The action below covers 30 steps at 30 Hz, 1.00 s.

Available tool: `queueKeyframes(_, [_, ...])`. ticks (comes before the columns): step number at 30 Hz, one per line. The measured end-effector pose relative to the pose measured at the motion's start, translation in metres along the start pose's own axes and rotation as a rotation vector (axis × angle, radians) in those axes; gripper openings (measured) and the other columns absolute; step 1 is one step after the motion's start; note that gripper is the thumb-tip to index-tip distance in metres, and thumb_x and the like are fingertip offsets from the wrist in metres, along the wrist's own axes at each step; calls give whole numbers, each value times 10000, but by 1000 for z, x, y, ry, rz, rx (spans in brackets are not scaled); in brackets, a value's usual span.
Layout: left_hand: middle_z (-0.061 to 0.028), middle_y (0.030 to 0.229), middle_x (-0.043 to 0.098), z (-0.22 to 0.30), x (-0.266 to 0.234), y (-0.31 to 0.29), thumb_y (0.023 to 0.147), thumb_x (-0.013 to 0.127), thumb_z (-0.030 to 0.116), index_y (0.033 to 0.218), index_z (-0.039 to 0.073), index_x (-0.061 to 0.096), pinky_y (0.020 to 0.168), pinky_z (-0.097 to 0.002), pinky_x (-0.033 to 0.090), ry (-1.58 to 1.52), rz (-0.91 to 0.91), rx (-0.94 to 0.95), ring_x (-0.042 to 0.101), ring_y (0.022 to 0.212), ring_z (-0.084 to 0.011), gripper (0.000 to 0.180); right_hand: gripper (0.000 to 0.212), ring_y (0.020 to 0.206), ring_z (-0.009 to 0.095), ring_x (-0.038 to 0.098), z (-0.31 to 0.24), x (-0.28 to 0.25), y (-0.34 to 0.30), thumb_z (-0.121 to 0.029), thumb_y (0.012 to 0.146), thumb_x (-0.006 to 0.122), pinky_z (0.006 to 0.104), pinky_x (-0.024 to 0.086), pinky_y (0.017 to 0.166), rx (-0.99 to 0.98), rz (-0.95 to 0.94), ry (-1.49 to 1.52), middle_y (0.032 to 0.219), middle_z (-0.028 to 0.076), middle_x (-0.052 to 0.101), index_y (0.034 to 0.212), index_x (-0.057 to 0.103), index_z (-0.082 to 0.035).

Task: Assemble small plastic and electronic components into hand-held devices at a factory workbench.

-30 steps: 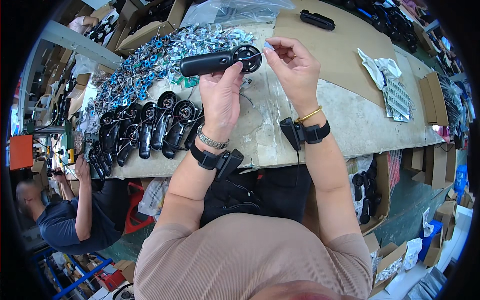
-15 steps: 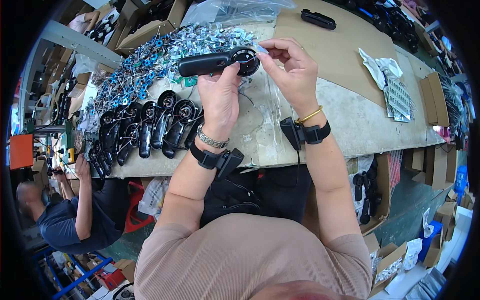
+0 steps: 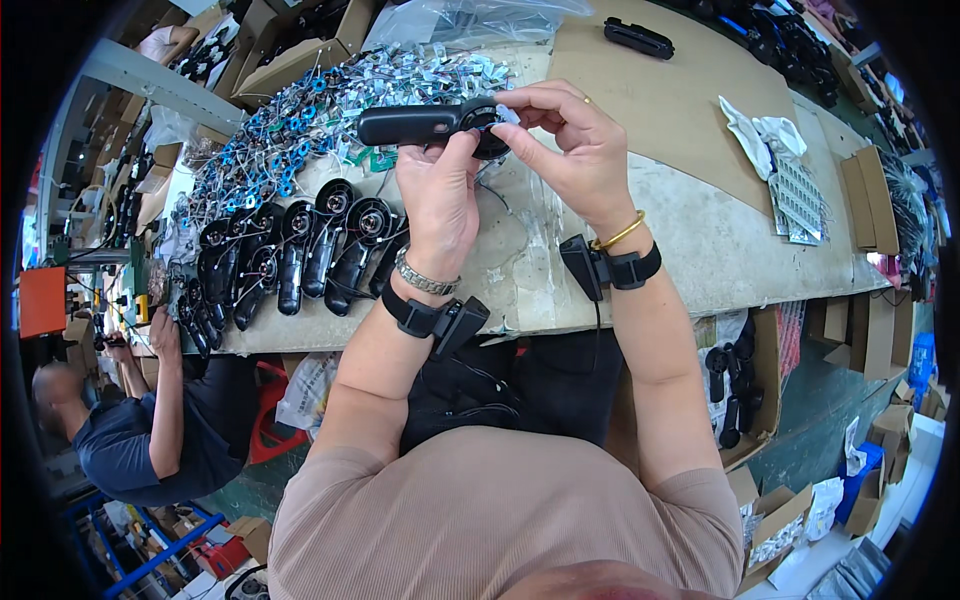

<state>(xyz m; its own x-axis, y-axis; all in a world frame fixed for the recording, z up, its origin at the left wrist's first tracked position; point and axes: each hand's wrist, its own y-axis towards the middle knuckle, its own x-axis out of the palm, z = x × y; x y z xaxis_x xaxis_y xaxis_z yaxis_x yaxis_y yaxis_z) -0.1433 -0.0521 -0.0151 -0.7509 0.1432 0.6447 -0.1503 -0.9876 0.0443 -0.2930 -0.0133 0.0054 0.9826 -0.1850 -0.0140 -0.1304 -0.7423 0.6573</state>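
Observation:
My left hand (image 3: 437, 195) grips a black handheld fan shell (image 3: 410, 126) from below, thumb on its round head, the handle pointing left. At that round head, my right hand (image 3: 575, 140) pinches a small pale, bluish-white piece (image 3: 508, 115) between thumb and forefinger. What this piece is cannot be made out; the fingers partly cover the ring. Below and left of my left hand lie several black fan half shells (image 3: 292, 262) in a row, with round motors and thin wires in them. A heap of small circuit boards with wires (image 3: 300, 130) spreads behind them.
A cardboard sheet (image 3: 680, 120) covers the table's far right, bearing a black part (image 3: 638, 40). White gloves (image 3: 760, 135) and a silvery sheet pack (image 3: 797, 200) lie to the right. A clear plastic bag (image 3: 470, 22) sits at the back. Another person (image 3: 160, 430) works at left.
My right hand has moved slightly left, bringing the small pale piece over the fan shell's round head. The shell has tilted a little; my left hand keeps its grip.

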Motion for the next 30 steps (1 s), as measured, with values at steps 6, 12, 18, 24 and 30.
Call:
queueKeyframes(6, [-61,1055,666,3,9,-3,880,671,-81,1144,40,540,681,-233,526,20,-3,-2,660,851,-124,318,306,964,126,640,2,-2,1,57,860,753,259,545,863,24,44,-43,1105,70,658,1160,701,28])
queueKeyframes(12, [-83,1100,659,5,11,-3,890,654,-85,1160,29,533,761,-264,566,-38,-38,-29,668,945,-148,317,282,968,129,650,3,-3,1,41,870,751,261,549,867,14,65,-35,1106,73,665,1148,704,25])
queueKeyframes(18, [-87,1131,652,2,2,-3,893,647,-86,1194,20,512,775,-275,573,19,-30,29,667,971,-155,346,270,959,129,655,-3,0,0,34,872,752,263,553,863,10,25,-47,1095,73,676,1138,710,16])
queueKeyframes(24, [-79,1136,636,0,5,-2,918,653,-57,1210,24,497,801,-294,581,109,-43,75,666,990,-162,340,231,942,121,664,-2,-2,-1,7,876,758,259,554,837,-3,18,-95,1055,65,701,1105,723,9])
queueKeyframes(30, [-67,1148,622,2,11,-7,965,637,-9,1218,45,504,846,-339,588,-26,-108,1,655,1028,-168,291,180,907,109,671,-1,-1,0,-32,888,758,251,549,815,167,202,-92,1022,47,709,1064,738,-2])
